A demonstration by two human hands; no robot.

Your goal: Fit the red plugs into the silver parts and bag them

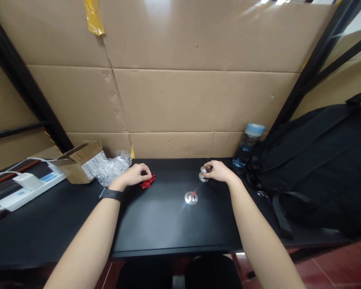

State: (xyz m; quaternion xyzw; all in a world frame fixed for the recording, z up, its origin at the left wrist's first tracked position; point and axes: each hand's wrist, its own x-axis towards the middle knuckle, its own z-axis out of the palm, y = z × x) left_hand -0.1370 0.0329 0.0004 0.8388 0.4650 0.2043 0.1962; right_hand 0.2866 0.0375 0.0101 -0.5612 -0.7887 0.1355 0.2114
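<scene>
My left hand point(137, 174), with a black band on its wrist, reaches to a small pile of thin red pieces point(147, 182). Its thumb and fingertips are pinched together at the pile's upper edge, touching a red piece. Over on the right, my right hand point(219, 171) grips a shiny round metal disc point(204, 169) by its edge. Another metal disc point(203, 178) lies just under it. Closer to me, a flat silver disc with a raised centre point(191, 198) rests on the black table, and a red piece point(193, 194) sits on its middle.
A water bottle with a blue lid point(248, 145) and a black backpack point(321, 160) stand at the right. Bubble wrap point(113, 167), an open cardboard box point(81, 162) and a white power strip point(31, 192) are on the left. Cardboard panels point(168, 100) close off the back.
</scene>
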